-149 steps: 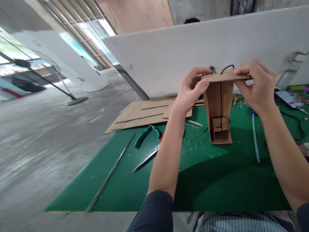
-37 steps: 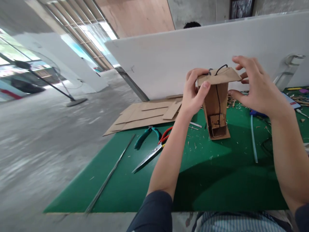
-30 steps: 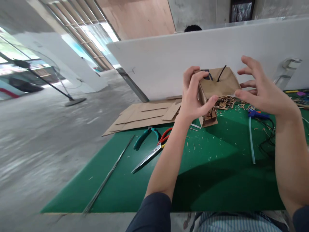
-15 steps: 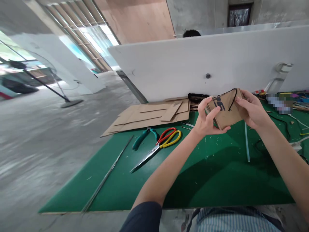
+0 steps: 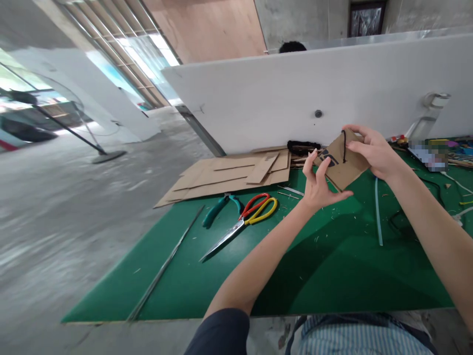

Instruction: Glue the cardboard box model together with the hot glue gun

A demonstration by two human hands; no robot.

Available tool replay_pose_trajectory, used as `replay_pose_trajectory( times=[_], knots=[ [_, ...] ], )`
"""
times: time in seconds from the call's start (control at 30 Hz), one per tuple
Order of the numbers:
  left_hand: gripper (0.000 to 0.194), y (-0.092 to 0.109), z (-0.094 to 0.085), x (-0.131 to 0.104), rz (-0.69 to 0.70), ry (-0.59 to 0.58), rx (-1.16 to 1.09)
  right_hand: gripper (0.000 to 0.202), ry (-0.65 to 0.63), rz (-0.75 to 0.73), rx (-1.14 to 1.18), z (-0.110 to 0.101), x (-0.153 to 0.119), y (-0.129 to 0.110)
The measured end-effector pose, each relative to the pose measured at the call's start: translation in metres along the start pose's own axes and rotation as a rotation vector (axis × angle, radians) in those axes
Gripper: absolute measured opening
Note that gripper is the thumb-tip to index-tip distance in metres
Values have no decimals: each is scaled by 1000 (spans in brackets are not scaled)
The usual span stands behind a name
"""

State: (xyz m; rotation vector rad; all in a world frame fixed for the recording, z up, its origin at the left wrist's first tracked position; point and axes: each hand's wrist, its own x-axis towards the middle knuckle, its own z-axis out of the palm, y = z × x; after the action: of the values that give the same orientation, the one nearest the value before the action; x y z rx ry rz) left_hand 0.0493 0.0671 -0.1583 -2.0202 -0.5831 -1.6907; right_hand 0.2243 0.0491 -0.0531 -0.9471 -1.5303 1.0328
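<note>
Cardboard box (image 5: 342,160), brown with a black print and a black cord across its face, was up off the green desk (image 5: 332,276), tilted and pinched between both hands. The right hand (image 5: 371,150) had it from the far upper corner, fingers curled over the edge in a clenched grip. The left hand (image 5: 320,185) met it at the near lower edge, thumb under and fingertips against the printed side, so a looser grip. Red-and-yellow scissors (image 5: 244,222) and teal pliers (image 5: 221,207) lay well off to the left, next to flat cardboard sheets (image 5: 229,172).
</note>
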Motion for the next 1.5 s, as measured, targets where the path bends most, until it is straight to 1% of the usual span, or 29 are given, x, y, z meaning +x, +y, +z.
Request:
replay_pose_trajectory(
  times=[0.1,0.3,0.47,0.53,0.67,0.73,0.8,0.87,0.93,1.07,1.17,1.23,1.3,1.4,1.43,1.5],
  knots=[
    [109,4,-9,-5,-21,-58,9,41,-55,-14,-21,2,-2,-4],
    [112,6,-21,-13,-76,-126,26,44,-83,-14,-24,4,-9,-6],
    [113,10,-28,-9,-72,-128,27,44,-98,-26,-77,3,-9,-6],
    [113,12,-31,-7,-70,-127,41,44,-132,-30,-108,1,-9,-6],
    [115,18,-36,-10,-81,-136,43,50,-224,-23,-150,-2,-12,-9],
    [117,21,-40,-14,-66,-132,48,47,-266,-35,-186,-2,-15,-12],
    [117,25,-46,-18,-24,-143,64,39,-301,-49,-243,-1,-17,-16],
    [114,31,-53,-24,17,-176,86,33,-345,-57,-312,0,-19,-21],
    [108,39,-61,-30,31,-224,94,32,-396,-66,-393,2,-21,-26],
    [94,55,-83,-42,-21,-342,70,34,-488,-106,-562,9,-28,-33],
    [87,61,-103,-50,-45,-413,29,32,-555,-161,-662,18,-38,-31],
    [83,60,-116,-53,-61,-448,-29,30,-620,-169,-694,25,-46,-28],
    [80,53,-125,-54,-92,-459,-60,28,-696,-159,-699,32,-55,-23],
    [86,38,-131,-47,-139,-481,-44,27,-765,-148,-731,42,-65,-16],
    [91,32,-131,-43,-151,-519,-48,25,-783,-149,-753,45,-67,-13],
    [98,23,-128,-34,-169,-652,-91,19,-809,-162,-798,50,-70,-9]
  ],
)
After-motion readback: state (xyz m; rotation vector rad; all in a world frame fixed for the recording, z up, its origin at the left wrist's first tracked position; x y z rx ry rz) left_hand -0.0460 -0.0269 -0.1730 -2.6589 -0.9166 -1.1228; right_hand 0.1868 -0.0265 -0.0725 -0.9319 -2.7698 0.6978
